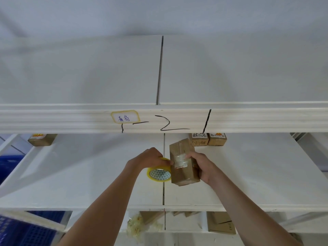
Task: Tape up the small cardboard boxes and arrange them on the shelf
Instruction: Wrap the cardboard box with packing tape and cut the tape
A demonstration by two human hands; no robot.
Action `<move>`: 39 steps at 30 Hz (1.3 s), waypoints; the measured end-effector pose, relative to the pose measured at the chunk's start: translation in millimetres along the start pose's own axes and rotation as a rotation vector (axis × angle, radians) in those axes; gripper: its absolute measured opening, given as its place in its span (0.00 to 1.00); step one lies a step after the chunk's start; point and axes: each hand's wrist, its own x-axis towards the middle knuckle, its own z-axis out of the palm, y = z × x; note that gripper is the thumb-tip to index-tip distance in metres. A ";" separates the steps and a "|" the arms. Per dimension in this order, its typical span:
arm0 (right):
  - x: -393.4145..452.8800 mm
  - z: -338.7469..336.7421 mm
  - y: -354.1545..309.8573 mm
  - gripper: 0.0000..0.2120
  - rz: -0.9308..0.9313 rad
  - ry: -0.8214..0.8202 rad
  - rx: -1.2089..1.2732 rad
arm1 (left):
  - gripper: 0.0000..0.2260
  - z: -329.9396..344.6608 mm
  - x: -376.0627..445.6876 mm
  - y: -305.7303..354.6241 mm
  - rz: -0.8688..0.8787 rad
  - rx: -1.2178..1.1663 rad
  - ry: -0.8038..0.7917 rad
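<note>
Hands at work over a white shelf [88, 174], seen from the head camera: the right hand [204, 167] grasps a small cardboard box [184, 174], fingers curled round its right side, holding it tilted just above the shelf surface. The left hand [150, 158] grips a yellow tape roll [159, 174] pressed against the box's left face, where a band of clear tape already crosses the middle. Whether the strip is still joined to the roll cannot be told.

At the back of the shelf, two more boxes [208, 139] stand side by side just beyond the held one, and another box [41, 139] sits well apart at far left. A handwritten label [125, 118] and marker strokes mark the beam above. Below, cardboard pieces [221, 222] and crumpled tape [135, 226] lie on a lower level, with a blue crate [26, 233] at left.

The box looks light and fairly stiff, easily carried one-handed; taped faces are likely slick, so bare cardboard sides and edges offer the surer hold. Taping appears under way, with shelving yet to come.
</note>
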 end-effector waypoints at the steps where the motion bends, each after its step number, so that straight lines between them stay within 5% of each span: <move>1: 0.1 0.8 1.5 0.22 0.017 0.000 0.024 | 0.25 -0.1 -0.6 -0.2 0.017 -0.039 -0.003; 6: -5.0 19.4 1.1 0.25 0.026 -0.076 -0.029 | 0.16 -0.8 -6.1 -9.2 0.090 -0.104 -0.069; 15: -6.1 17.9 1.4 0.34 0.062 -0.036 -0.097 | 0.18 0.1 -8.4 -14.0 0.058 -0.178 -0.024; 25: -2.8 7.5 -7.1 0.22 0.005 0.042 -0.303 | 0.20 8.8 -7.6 -14.8 0.058 -0.131 0.032; 31: -4.6 -4.3 -7.8 0.27 -0.008 0.067 -0.226 | 0.08 2.3 -6.8 -23.2 0.076 -0.219 -0.044; 39: -4.9 -7.6 -5.3 0.21 0.009 0.090 -0.257 | 0.12 7.1 -5.6 -26.3 0.083 -0.167 -0.091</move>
